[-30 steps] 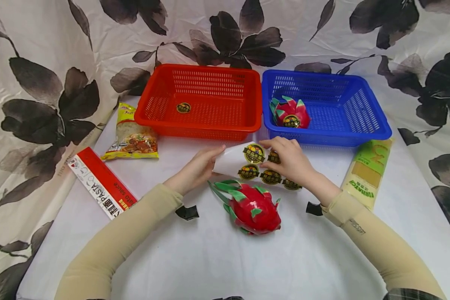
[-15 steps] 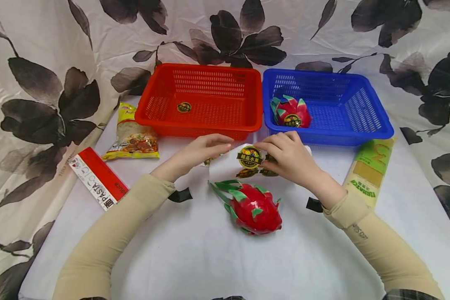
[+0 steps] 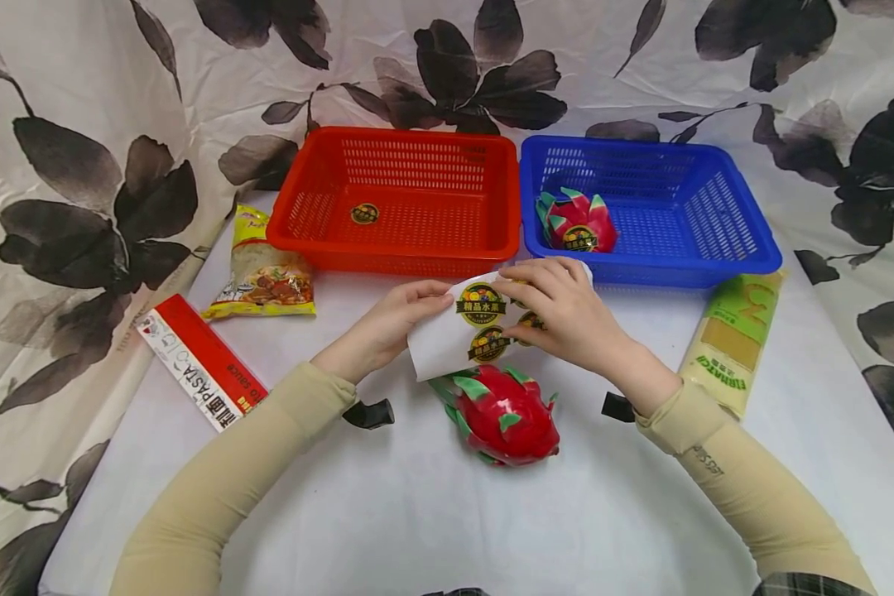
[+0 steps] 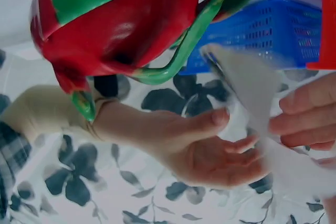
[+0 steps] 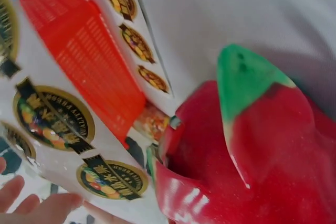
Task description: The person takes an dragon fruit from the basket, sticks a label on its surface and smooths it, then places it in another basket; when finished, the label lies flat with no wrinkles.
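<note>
A white sheet of round black-and-gold stickers (image 3: 432, 343) stands tilted between both hands. My left hand (image 3: 372, 335) pinches its left edge between thumb and fingers. My right hand (image 3: 569, 310) grips the sheet from the right, its curled fingers covering some stickers. Just below, a glossy red dragon fruit (image 3: 510, 418) with green-tipped scales lies on the table; the sheet's lower corner overlaps its leaves in the head view. The right wrist view shows printed stickers (image 5: 55, 116) close up beside the fruit. Another dragon fruit (image 3: 588, 219), bearing a sticker, sits in the blue basket (image 3: 663, 269).
A red basket (image 3: 387, 261) with one sticker (image 3: 364, 213) inside stands at the back, beside the blue one. Left are a noodle bag (image 3: 264, 273) and a red-and-white pasta box (image 3: 201, 360). A green-yellow pasta pack (image 3: 733, 343) lies right. Black pieces (image 3: 368, 414) lie near the sleeves.
The left hand came off the sheet half a second ago and now pinches its left edge again. The sheet has tilted and shifted left, its corner reaching over the fruit's leaves.
</note>
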The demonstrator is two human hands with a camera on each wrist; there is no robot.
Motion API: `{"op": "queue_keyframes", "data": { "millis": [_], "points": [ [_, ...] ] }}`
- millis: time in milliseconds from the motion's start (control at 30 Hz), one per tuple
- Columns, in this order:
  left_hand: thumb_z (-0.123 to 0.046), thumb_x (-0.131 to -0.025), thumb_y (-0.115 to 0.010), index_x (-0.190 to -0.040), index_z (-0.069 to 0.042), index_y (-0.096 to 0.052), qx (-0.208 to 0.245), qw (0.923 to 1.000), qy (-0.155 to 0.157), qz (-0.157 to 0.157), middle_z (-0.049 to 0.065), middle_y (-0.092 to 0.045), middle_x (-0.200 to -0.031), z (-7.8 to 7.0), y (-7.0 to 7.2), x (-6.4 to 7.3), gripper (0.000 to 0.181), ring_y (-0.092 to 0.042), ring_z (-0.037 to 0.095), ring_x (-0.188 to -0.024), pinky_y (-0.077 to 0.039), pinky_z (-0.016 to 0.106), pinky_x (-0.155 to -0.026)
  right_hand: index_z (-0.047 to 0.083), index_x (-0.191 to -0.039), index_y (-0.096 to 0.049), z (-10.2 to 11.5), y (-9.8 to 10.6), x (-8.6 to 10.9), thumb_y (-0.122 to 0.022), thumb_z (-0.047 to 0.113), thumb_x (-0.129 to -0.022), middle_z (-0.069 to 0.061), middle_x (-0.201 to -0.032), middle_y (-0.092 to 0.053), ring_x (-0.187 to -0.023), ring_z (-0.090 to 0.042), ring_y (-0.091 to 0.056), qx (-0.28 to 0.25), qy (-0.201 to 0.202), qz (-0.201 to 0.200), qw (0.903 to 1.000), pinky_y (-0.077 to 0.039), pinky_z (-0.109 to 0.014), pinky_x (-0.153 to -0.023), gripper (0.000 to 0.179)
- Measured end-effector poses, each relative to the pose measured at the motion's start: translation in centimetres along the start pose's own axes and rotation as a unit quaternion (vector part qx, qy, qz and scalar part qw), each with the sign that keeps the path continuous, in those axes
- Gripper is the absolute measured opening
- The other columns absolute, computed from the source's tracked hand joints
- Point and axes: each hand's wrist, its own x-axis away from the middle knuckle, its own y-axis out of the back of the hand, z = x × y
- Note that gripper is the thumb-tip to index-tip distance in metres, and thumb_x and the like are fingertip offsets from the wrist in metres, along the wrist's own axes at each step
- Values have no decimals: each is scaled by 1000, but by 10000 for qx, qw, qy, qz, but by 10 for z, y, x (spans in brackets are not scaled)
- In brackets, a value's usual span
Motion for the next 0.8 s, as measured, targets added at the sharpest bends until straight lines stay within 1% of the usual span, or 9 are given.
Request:
{"op": "queue_keyframes", "data": {
  "millis": [67,167,333,433,567,667,800],
  "points": [
    [-14,-95,-48,-124,3,-46,175,9998,-21,3,0,-59,-96,-1,-1,1,33,-58,9,-82,-49,20,-68,8,-115,-62,3,-1,-1,-82,24,-67,-10,-116,-60,-110,-27,-51,-82,135,-165,9997,-36,-44,-93,54],
    [-13,-95,-46,-125,5,-44,397,9992,-39,89,1,-58,-98,-2,-3,2,35,-58,9,-83,-49,19,-68,8,-107,-67,7,-3,-5,-81,24,-69,-8,-107,-65,-105,-25,-54,-194,377,-390,9983,-40,-41,-89,44],
    [-12,-96,-45,-128,8,-40,574,9980,-24,275,4,-58,-101,0,-7,3,38,-59,8,-82,-50,19,-69,8,-97,-70,12,-7,-7,-79,23,-70,-5,-95,-69,-96,-23,-58,-216,653,-546,9961,-43,-37,-82,32],
    [-12,-96,-45,-126,7,-42,542,9980,-44,333,2,-59,-99,1,-7,3,35,-60,8,-82,-50,19,-69,8,-94,-72,12,-8,-7,-80,21,-69,-5,-91,-70,-92,-22,-59,-160,727,-598,9954,-44,-37,-80,29],
    [-12,-96,-46,-123,4,-45,424,9984,-93,355,1,-59,-99,1,-6,4,32,-59,10,-83,-50,20,-68,7,-92,-72,11,-9,-7,-80,19,-69,-5,-91,-70,-90,-22,-60,-174,734,-637,9951,-44,-38,-82,27],
    [-13,-96,-47,-125,3,-45,319,9987,-141,366,1,-59,-100,1,-5,3,34,-59,10,-83,-50,20,-68,7,-91,-72,11,-8,-7,-79,16,-70,-5,-91,-70,-89,-23,-60,-238,724,-640,9950,-44,-38,-84,24],
    [-13,-95,-48,-127,3,-45,137,9992,-181,338,1,-60,-100,1,-3,2,35,-60,10,-83,-51,21,-68,7,-90,-72,10,-8,-7,-79,14,-70,-4,-90,-70,-89,-22,-60,-296,688,-644,9951,-44,-38,-84,22]
  ]
}}
